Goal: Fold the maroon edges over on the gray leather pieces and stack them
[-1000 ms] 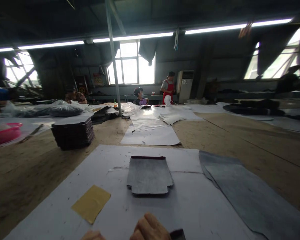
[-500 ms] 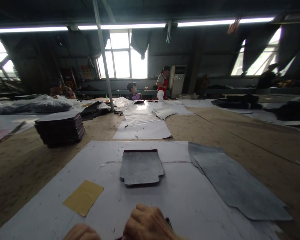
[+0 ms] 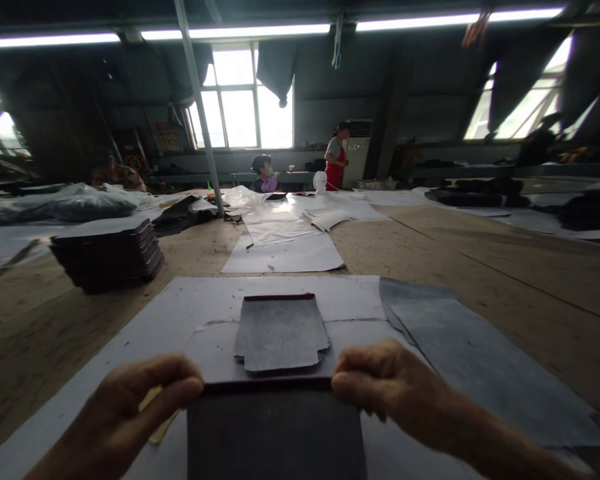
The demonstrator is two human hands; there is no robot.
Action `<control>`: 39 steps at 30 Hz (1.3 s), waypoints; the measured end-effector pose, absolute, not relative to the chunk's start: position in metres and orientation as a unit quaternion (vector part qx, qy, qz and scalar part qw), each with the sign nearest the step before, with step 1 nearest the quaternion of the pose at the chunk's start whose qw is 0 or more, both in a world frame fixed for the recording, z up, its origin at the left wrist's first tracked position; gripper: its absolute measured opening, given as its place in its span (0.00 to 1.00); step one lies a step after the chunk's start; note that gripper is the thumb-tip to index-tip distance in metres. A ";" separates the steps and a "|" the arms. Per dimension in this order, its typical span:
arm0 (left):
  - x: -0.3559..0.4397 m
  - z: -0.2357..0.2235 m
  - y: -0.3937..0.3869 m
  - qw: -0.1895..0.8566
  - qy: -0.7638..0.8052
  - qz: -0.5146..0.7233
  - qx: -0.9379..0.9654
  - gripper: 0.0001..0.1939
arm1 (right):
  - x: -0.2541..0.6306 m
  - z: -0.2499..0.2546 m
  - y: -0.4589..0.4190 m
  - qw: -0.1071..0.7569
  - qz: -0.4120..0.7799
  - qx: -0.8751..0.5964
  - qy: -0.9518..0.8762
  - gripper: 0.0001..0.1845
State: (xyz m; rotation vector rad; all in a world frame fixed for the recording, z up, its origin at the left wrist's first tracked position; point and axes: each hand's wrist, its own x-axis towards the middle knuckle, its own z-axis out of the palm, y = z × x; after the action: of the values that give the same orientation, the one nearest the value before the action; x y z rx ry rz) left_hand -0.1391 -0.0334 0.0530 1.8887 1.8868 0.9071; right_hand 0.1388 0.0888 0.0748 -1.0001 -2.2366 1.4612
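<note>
Both my hands hold up a dark flat cut piece (image 3: 276, 430) by its top corners, close in front of me. My left hand (image 3: 125, 413) pinches the left corner and my right hand (image 3: 387, 387) pinches the right corner. Just beyond it a small stack of grey notched pieces (image 3: 280, 332) lies on a white sheet (image 3: 180, 313) that covers the table. A yellow square (image 3: 153, 417) is mostly hidden behind my left hand.
A large grey sheet (image 3: 470, 360) lies to the right. A tall stack of dark pieces (image 3: 107, 255) stands at the left on the brown table (image 3: 480, 267). More white sheets (image 3: 285, 250) lie farther off. Two people (image 3: 300, 170) are at the far end.
My hands have come up from the bottom edge and moved apart, lifting the dark piece into view. The camera has tilted slightly down.
</note>
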 end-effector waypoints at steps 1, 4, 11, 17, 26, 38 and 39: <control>-0.143 0.067 -0.021 0.185 0.654 0.299 0.669 0.17 | 0.138 0.084 0.098 0.141 0.539 -0.338 -0.758 0.13; -0.154 0.093 0.028 0.171 0.657 0.292 0.673 0.19 | 0.130 0.099 0.136 0.165 0.515 -0.319 -0.779 0.16; -0.160 0.049 0.128 0.068 0.721 0.225 0.651 0.12 | 0.081 0.051 0.208 0.188 0.272 -0.451 -0.829 0.11; -0.152 0.023 0.130 -0.009 0.749 0.217 0.625 0.11 | 0.071 0.027 0.212 0.184 0.165 -0.498 -0.831 0.11; -0.157 0.022 0.135 0.002 0.762 0.223 0.608 0.13 | 0.070 0.034 0.226 0.132 0.205 -0.477 -0.845 0.12; -0.154 0.017 0.132 -0.034 0.766 0.220 0.602 0.09 | 0.063 0.022 0.228 0.146 0.235 -0.517 -0.810 0.12; -0.154 0.015 0.131 -0.042 0.764 0.235 0.599 0.08 | 0.063 0.021 0.227 0.156 0.239 -0.520 -0.805 0.12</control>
State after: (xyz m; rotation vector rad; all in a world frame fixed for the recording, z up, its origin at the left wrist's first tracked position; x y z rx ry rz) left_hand -0.1542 0.1312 0.0149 1.9335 2.4683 0.7595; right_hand 0.0632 0.2269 0.0213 -1.4886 -2.3049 0.6831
